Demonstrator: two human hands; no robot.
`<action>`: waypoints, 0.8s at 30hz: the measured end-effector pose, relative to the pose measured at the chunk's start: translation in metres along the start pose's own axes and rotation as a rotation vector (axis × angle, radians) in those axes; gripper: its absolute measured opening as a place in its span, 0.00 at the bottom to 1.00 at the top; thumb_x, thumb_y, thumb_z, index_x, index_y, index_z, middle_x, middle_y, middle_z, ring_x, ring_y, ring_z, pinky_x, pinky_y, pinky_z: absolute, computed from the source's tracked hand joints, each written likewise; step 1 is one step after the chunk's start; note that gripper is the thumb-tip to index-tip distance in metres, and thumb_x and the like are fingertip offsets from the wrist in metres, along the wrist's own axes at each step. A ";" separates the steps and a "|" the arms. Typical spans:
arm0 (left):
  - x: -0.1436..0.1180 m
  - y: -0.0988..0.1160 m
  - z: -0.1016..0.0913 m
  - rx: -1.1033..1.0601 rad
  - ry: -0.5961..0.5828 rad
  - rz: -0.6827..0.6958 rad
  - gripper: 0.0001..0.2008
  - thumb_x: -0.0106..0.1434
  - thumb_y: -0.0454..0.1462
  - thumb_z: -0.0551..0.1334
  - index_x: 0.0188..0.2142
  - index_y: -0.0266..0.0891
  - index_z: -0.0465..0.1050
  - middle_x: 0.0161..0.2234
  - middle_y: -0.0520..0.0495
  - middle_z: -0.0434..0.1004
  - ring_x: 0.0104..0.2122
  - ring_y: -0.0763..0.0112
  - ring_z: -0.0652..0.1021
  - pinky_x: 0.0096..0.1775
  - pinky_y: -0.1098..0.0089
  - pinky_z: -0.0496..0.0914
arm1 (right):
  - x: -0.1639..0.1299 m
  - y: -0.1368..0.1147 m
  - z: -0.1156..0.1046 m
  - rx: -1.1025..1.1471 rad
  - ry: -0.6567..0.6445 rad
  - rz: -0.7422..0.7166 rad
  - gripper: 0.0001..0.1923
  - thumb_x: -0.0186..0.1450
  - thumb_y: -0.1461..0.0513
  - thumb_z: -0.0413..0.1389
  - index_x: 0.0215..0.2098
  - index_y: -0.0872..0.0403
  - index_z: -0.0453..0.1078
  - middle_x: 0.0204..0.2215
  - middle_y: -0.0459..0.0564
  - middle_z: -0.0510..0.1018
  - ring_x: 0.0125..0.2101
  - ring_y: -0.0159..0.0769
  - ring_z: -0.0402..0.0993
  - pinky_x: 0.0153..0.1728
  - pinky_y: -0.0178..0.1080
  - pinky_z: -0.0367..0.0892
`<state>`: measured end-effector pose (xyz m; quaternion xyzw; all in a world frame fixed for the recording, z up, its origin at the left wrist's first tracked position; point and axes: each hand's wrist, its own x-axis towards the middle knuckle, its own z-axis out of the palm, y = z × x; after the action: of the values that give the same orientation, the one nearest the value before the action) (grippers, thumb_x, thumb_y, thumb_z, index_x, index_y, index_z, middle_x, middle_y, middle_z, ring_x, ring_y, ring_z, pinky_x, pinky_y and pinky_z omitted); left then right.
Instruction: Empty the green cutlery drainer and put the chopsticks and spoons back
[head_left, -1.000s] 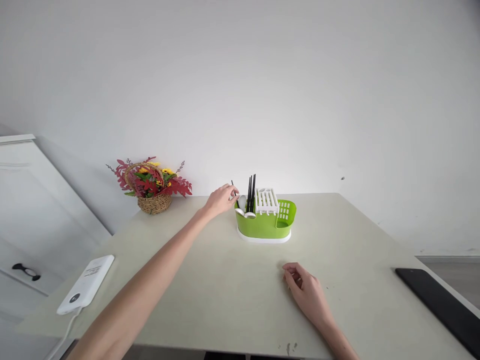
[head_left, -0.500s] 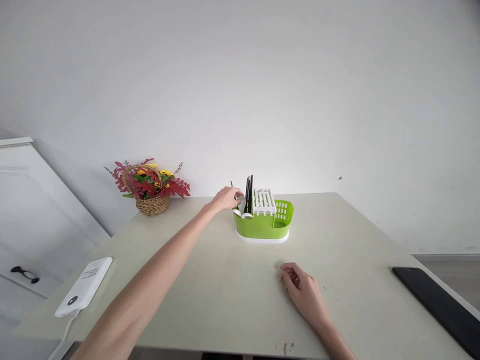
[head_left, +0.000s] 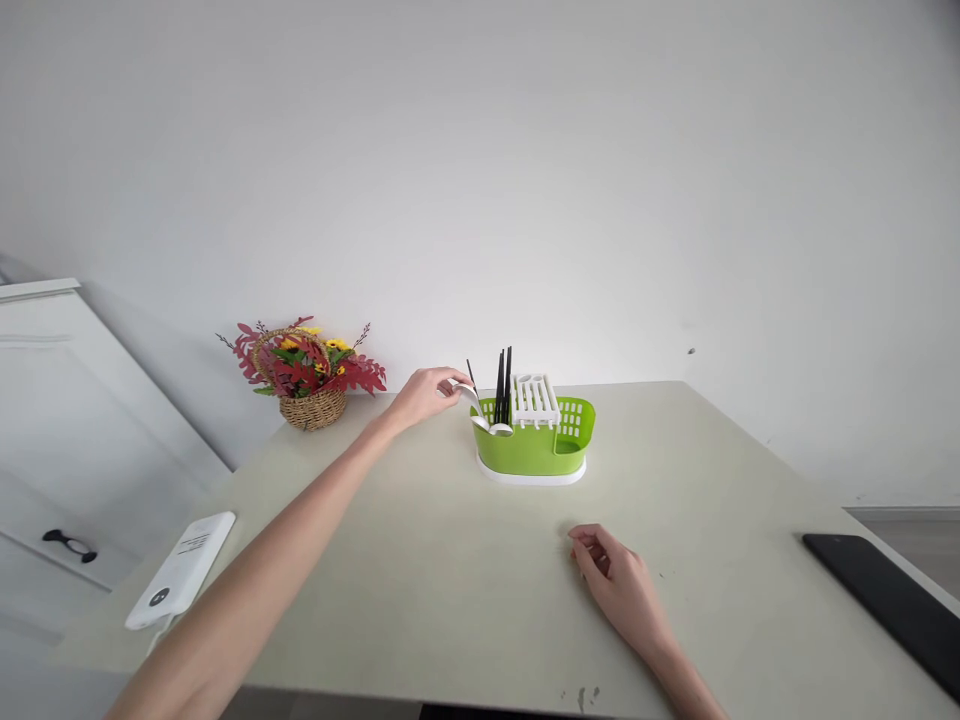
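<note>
A white spoon is pinched by its end in my left hand, at the left end of a green cutlery caddy. The spoon slants down toward the caddy's rim; I cannot tell whether it touches. Two more white spoons rest in that left compartment. Several black chopsticks stand upright behind them, and one thin dark stick leans near my fingers. My right hand lies on the table in front of the caddy, empty, fingers loosely curled with the thumb apart.
A white slotted rack sits across the caddy's middle. A wicker basket of artificial flowers stands at the back left. A white power bank with a cable lies left, and a black phone-like slab right. A white cabinet adjoins the table.
My left hand has moved left, away from the chopsticks, tilting the white spoon outward with it. My right hand stays in place. The whole view has shifted slightly.
</note>
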<state>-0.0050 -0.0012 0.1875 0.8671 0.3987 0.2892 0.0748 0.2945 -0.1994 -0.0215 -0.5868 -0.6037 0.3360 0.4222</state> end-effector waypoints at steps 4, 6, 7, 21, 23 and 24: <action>-0.012 0.001 -0.008 0.003 0.151 0.023 0.12 0.63 0.36 0.61 0.44 0.41 0.81 0.44 0.49 0.85 0.34 0.71 0.83 0.43 0.70 0.76 | 0.000 -0.001 -0.001 -0.003 0.005 0.007 0.15 0.69 0.49 0.50 0.42 0.48 0.73 0.32 0.46 0.81 0.28 0.36 0.73 0.33 0.38 0.68; -0.015 0.002 -0.014 0.034 0.226 0.036 0.11 0.63 0.37 0.62 0.43 0.41 0.81 0.43 0.49 0.85 0.34 0.70 0.83 0.43 0.69 0.76 | 0.000 -0.002 -0.001 -0.010 0.002 0.011 0.15 0.69 0.49 0.50 0.42 0.48 0.73 0.32 0.46 0.81 0.28 0.36 0.73 0.33 0.38 0.68; -0.016 0.003 -0.017 0.051 0.254 0.048 0.11 0.63 0.36 0.62 0.43 0.41 0.81 0.42 0.49 0.85 0.33 0.71 0.83 0.43 0.69 0.76 | 0.000 -0.002 -0.001 -0.013 0.001 0.013 0.15 0.69 0.49 0.50 0.43 0.48 0.73 0.32 0.46 0.81 0.28 0.36 0.72 0.34 0.38 0.68; -0.011 0.025 -0.015 0.288 0.395 0.228 0.12 0.64 0.30 0.60 0.44 0.43 0.78 0.40 0.51 0.83 0.35 0.71 0.80 0.43 0.70 0.74 | -0.001 -0.002 -0.002 -0.021 0.002 0.023 0.16 0.69 0.48 0.50 0.43 0.48 0.73 0.33 0.47 0.81 0.28 0.36 0.72 0.34 0.38 0.68; -0.009 0.028 -0.017 0.331 0.383 0.250 0.12 0.64 0.29 0.61 0.44 0.43 0.77 0.40 0.52 0.83 0.34 0.71 0.80 0.42 0.71 0.73 | -0.001 -0.002 -0.001 -0.021 0.002 0.027 0.16 0.69 0.48 0.50 0.43 0.48 0.73 0.33 0.46 0.80 0.28 0.36 0.72 0.34 0.38 0.68; -0.008 0.029 -0.018 0.351 0.367 0.263 0.11 0.65 0.30 0.61 0.44 0.43 0.77 0.40 0.52 0.83 0.34 0.71 0.80 0.42 0.71 0.73 | -0.001 -0.002 -0.001 -0.019 0.000 0.027 0.16 0.69 0.48 0.50 0.43 0.48 0.73 0.33 0.46 0.80 0.28 0.36 0.72 0.34 0.38 0.68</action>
<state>-0.0003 -0.0285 0.2087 0.8442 0.3338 0.3750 -0.1877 0.2947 -0.2005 -0.0194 -0.5988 -0.5990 0.3359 0.4120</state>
